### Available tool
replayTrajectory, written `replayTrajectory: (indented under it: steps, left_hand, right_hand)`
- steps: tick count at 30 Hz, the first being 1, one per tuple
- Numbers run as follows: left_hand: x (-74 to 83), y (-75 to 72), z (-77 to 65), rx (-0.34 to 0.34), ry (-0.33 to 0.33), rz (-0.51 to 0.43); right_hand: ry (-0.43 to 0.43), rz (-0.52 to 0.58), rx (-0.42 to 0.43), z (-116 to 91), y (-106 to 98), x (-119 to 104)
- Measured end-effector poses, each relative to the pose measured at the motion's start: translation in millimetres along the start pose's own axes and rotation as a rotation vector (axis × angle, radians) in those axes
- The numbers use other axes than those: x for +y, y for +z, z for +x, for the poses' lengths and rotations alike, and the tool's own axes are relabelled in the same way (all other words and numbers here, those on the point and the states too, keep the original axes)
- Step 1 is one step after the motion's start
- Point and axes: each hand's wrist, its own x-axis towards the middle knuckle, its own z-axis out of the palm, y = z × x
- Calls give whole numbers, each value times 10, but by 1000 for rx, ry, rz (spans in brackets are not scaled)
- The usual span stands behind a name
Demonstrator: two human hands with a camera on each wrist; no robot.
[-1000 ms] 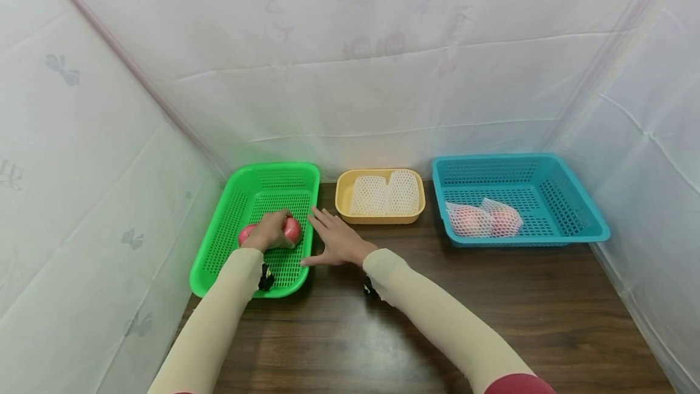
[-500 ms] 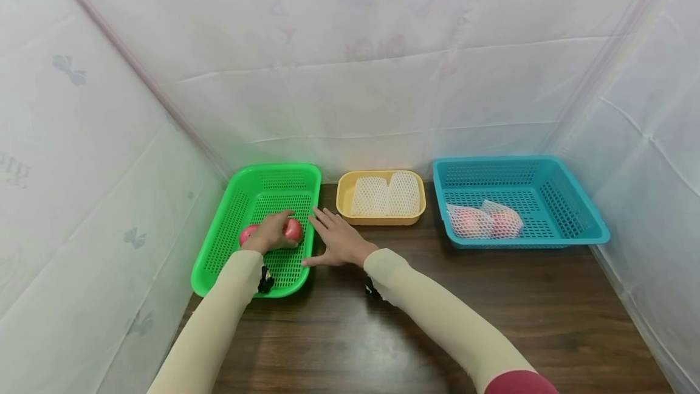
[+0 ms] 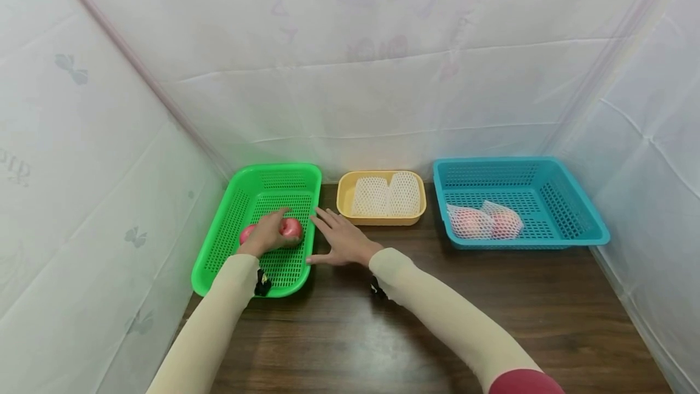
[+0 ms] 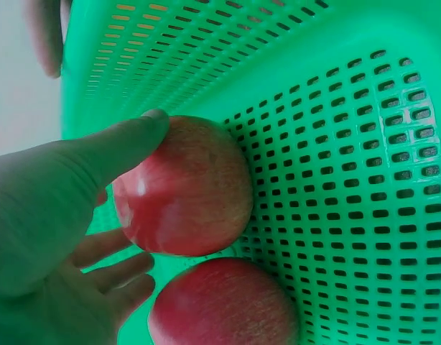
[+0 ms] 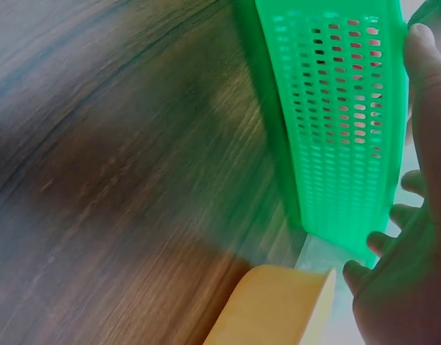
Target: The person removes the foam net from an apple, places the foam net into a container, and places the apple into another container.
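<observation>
Two red apples lie side by side in a green basket (image 3: 295, 272) on the left. My left hand (image 3: 266, 235) is over them, its thumb and fingers spread apart beside the right-hand apple (image 3: 292, 230). In the left wrist view the thumb tip lies at the edge of that apple (image 4: 192, 190), and the fingers are loosely bent behind it. The other apple (image 4: 224, 305) sits close by; in the head view my hand partly covers it. My right hand (image 3: 344, 241) has its fingers spread at the basket's right rim, holding nothing; contact with the rim is unclear.
A yellow tray (image 3: 383, 221) with white foam net sleeves (image 3: 387, 196) stands at the back middle. At the right, a blue basket (image 3: 569, 211) holds two netted fruits (image 3: 487, 224). White sheeting (image 3: 372, 102) encloses the brown wooden table (image 3: 437, 345).
My left hand has loosened around the right-hand apple and drawn slightly left, so more of the apple shows. My right hand has shifted slightly right.
</observation>
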Motion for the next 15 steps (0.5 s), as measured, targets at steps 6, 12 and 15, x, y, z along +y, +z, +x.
replayTrajectory:
  steps: [6, 12, 15]
  left_hand:
    - [10, -34, -40, 53, 22, -20]
    - [14, -69, -40, 88, 46, -25]
    - [26, -102, -47, 87, 35, -30]
  right_hand:
    - [14, 21, 11, -88, -33, 75]
    - [21, -5, 26, -168, -89, 168]
    - [23, -15, 35, -213, -125, 203]
